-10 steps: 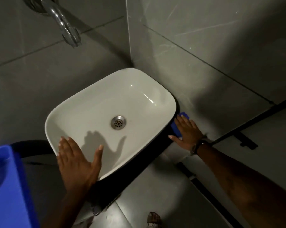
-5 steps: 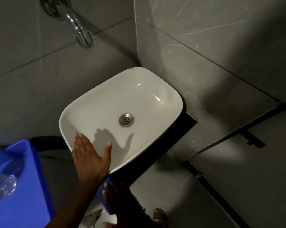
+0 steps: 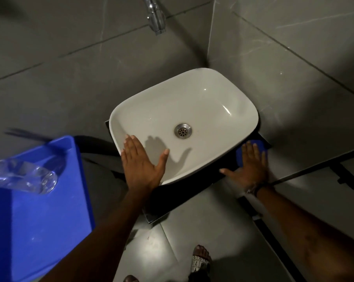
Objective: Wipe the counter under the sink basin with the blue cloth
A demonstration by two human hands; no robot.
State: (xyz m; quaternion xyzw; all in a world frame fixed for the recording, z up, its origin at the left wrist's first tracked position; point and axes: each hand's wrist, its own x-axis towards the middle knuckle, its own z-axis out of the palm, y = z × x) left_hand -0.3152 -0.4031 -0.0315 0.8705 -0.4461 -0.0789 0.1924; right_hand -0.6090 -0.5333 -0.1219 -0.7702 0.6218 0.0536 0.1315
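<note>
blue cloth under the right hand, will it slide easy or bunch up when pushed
The blue cloth looks thin and floppy, flattened under the right hand. On the smooth dark counter it probably glides, though a free edge might fold.

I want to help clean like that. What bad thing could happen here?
The left hand leans flat on the rim of the white oval sink basin; pushing hard might shift the basin. The right hand presses the blue cloth near the edge of the black counter, so the cloth could slip off. The clear plastic bottle on the blue bin may roll.
</note>
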